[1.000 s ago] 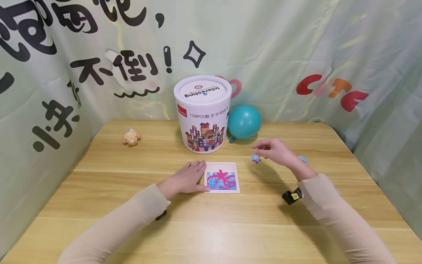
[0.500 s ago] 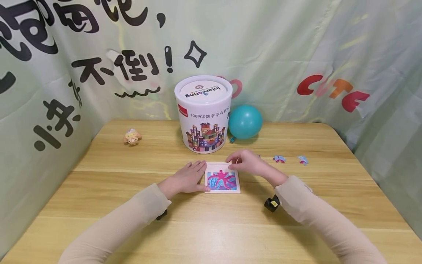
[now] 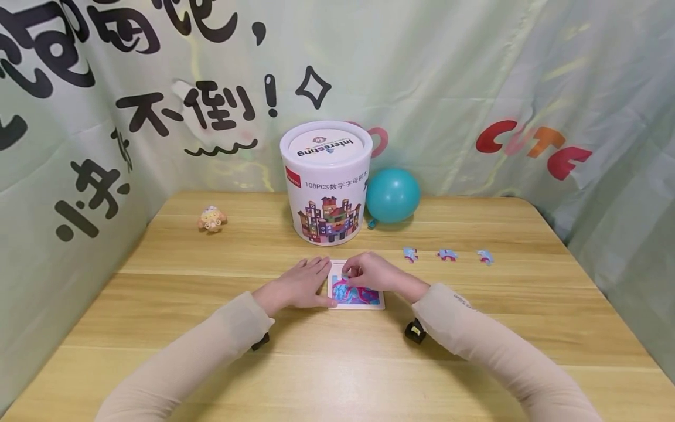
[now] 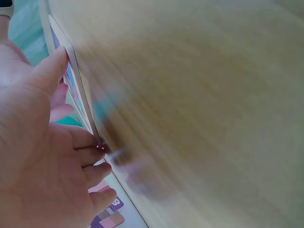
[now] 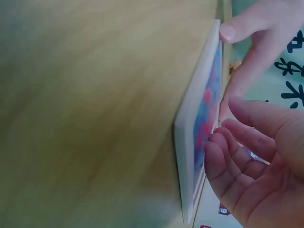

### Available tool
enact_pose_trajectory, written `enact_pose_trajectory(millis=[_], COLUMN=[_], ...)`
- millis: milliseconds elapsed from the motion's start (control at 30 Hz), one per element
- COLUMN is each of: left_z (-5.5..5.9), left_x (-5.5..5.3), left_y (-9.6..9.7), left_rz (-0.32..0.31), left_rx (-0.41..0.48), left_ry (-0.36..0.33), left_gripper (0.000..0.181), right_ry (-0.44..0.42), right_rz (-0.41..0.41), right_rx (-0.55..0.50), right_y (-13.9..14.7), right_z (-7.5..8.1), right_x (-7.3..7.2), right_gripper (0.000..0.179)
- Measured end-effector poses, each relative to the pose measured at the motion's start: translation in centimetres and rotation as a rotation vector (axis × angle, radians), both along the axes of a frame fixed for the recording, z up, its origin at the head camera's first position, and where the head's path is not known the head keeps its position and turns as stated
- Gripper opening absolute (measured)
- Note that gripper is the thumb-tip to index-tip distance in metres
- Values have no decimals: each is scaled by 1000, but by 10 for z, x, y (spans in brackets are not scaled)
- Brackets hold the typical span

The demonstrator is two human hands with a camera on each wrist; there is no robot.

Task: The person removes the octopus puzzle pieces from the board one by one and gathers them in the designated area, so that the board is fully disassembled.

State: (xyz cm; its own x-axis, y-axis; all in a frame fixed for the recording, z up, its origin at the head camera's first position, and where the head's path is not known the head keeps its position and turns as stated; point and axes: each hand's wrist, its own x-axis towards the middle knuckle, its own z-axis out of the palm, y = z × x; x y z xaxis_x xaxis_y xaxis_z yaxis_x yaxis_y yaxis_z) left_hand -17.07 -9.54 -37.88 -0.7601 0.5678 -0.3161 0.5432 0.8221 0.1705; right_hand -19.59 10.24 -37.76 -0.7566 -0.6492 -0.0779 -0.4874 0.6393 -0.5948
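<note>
In the head view a square white-framed jigsaw puzzle (image 3: 358, 299), with a pink octopus on blue, lies on the table. My left hand (image 3: 302, 285) rests flat beside it, the fingertips at its upper left corner and the thumb on its lower left corner. Over the upper part of the puzzle, my right hand (image 3: 375, 273) has curled fingers and pinches a small puzzle piece, mostly hidden behind the fingertips. Both wrist views show the hands at the puzzle's edge. Three loose puzzle pieces (image 3: 447, 255) lie in a row to the right.
Behind the puzzle stands a large white bucket (image 3: 328, 187) of building blocks, with a teal balloon (image 3: 393, 196) at its right. A small plush-like figure (image 3: 212, 219) sits at the back left of the wooden table (image 3: 337, 363). A printed cloth hangs behind.
My right hand has moved left from near the loose pieces to over the puzzle, bringing the row of three into full view. The left hand has stayed on the frame's left edge.
</note>
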Motion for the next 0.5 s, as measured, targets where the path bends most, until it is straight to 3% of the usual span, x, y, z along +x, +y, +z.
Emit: enact_pose_trajectory(millis=[300, 500], left_z=[0, -2], left_x=[1, 1], left_y=[1, 2], left_rz=[8, 6], left_rx=[-5, -18], left_ry=[4, 18], left_gripper=[79, 79], right_ry=[-4, -5], right_rz=[-47, -44], right_rx=[86, 80], right_y=[-9, -9], right_z=[-2, -3], right_x=[-1, 0], right_gripper=[11, 14])
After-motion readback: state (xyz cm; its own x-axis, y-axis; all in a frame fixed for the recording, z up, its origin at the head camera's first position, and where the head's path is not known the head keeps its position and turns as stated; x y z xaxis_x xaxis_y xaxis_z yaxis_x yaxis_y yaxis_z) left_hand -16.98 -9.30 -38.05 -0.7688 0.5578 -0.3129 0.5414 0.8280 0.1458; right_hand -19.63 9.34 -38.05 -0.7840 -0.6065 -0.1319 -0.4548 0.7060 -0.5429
